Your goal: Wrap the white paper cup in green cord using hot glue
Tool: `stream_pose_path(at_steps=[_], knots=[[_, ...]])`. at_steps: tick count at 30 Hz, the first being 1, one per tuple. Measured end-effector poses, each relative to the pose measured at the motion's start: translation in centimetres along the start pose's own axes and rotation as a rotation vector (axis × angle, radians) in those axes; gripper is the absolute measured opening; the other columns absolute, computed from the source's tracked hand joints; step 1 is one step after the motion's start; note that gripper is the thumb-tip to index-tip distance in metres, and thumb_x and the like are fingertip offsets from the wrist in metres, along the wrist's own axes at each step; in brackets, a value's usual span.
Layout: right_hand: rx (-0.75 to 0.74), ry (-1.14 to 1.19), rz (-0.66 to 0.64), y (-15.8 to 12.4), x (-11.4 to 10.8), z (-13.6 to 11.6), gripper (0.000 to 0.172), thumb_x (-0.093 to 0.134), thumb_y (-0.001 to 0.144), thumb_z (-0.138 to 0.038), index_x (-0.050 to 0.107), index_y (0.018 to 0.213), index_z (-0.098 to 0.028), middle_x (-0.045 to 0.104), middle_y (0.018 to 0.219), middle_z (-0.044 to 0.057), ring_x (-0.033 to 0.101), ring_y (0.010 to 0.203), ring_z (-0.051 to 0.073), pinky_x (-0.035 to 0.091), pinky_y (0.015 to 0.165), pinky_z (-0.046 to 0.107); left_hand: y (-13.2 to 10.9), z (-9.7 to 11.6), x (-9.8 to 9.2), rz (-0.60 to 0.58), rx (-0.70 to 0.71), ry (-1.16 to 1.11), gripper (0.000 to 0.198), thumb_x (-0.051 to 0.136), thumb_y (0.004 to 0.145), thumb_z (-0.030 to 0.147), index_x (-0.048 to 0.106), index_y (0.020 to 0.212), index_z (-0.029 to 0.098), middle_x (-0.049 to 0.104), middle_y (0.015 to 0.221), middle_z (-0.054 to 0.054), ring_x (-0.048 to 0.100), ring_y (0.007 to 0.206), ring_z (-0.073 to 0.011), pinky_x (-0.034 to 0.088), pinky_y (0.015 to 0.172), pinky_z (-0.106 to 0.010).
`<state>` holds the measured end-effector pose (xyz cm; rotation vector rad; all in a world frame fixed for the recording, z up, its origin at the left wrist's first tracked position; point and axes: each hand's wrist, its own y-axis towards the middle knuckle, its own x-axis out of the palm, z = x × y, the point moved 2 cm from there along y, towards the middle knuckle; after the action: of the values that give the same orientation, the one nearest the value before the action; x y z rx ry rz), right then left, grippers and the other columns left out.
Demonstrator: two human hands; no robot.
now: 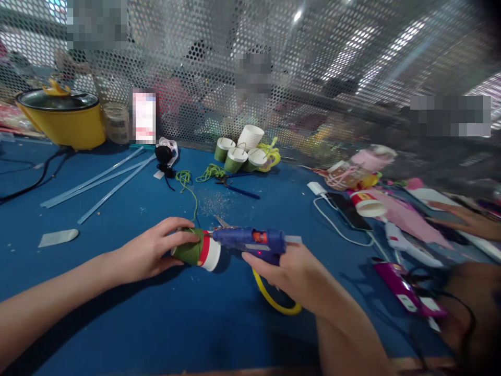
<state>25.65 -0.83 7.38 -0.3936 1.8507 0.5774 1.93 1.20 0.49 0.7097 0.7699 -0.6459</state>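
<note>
My left hand point(170, 245) is closed around a paper cup point(212, 254) lying on its side, its base end wrapped in green yarn point(192, 253). A red band and white rim show at the cup's right end. A strand of the yarn runs up from the cup to a loose tangle point(183, 179). My right hand point(289, 266) grips a blue glue gun point(250, 241) with a small red light lit. Its nozzle points left and meets the cup near the red band. Behind the gun, scissors point(223, 222) show partly. A yellow handle loop point(274, 303) shows beneath my right hand.
Yarn-wrapped cups point(236, 159) and pliers point(238, 189) lie ahead. Glue sticks point(113, 185), black yarn point(163, 154) and a yellow electric pot point(64, 120) are at left. A phone point(348, 210), purple power strip point(407, 292) and another person's hand point(469, 216) are at right.
</note>
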Motion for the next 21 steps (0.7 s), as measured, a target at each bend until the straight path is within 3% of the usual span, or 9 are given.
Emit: stream_pose_path(at_steps=[3, 6, 11, 17, 21], knots=[[0.154, 0.101, -0.019, 0.42, 0.31, 0.08, 0.017, 0.052, 0.078, -0.019, 0.067, 0.07, -0.018, 0.05, 0.041, -0.004, 0.044, 0.036, 0.011, 0.037, 0.038, 0.022, 0.01, 0.04, -0.03, -0.004, -0.006, 0.012, 0.039, 0.054, 0.082, 0.008, 0.043, 0.118, 0.021, 0.044, 0.125, -0.012, 0.047, 0.114, -0.024, 0.047, 0.093, -0.038], [0.209, 0.206, -0.027, 0.73, 0.66, 0.09, 0.015, 0.052, 0.079, -0.02, 0.064, 0.069, -0.017, 0.05, 0.042, -0.005, 0.046, 0.038, 0.01, 0.039, 0.039, 0.021, -0.07, 0.1, -0.06, -0.006, -0.012, 0.017, 0.039, 0.052, 0.082, 0.008, 0.043, 0.117, 0.021, 0.043, 0.125, -0.012, 0.048, 0.113, -0.0238, 0.047, 0.092, -0.039], [0.16, 0.2, 0.001, 0.43, 0.39, 0.19, 0.014, 0.053, 0.077, -0.02, 0.066, 0.071, -0.02, 0.054, 0.046, -0.003, 0.049, 0.041, 0.011, 0.038, 0.041, 0.022, -0.12, 0.1, -0.02, -0.011, 0.005, 0.016, 0.039, 0.053, 0.083, 0.009, 0.042, 0.118, 0.022, 0.042, 0.126, -0.012, 0.046, 0.114, -0.0243, 0.047, 0.093, -0.039], [0.259, 0.217, -0.051, 0.9, 0.55, -0.22, 0.02, 0.053, 0.079, -0.02, 0.059, 0.06, -0.018, 0.049, 0.042, -0.006, 0.043, 0.037, 0.009, 0.038, 0.039, 0.02, 0.08, 0.12, -0.18, 0.0, -0.01, 0.015, 0.038, 0.051, 0.083, 0.009, 0.043, 0.117, 0.022, 0.044, 0.125, -0.012, 0.048, 0.113, -0.024, 0.048, 0.092, -0.039], [0.113, 0.018, -0.016, 0.35, 0.43, -0.09, 0.021, 0.05, 0.081, -0.02, 0.066, 0.067, -0.018, 0.055, 0.047, -0.002, 0.046, 0.039, 0.01, 0.038, 0.04, 0.021, 0.01, -0.07, -0.08, 0.002, -0.004, -0.005, 0.038, 0.052, 0.083, 0.011, 0.042, 0.119, 0.022, 0.044, 0.125, -0.012, 0.047, 0.114, -0.0242, 0.047, 0.092, -0.039]])
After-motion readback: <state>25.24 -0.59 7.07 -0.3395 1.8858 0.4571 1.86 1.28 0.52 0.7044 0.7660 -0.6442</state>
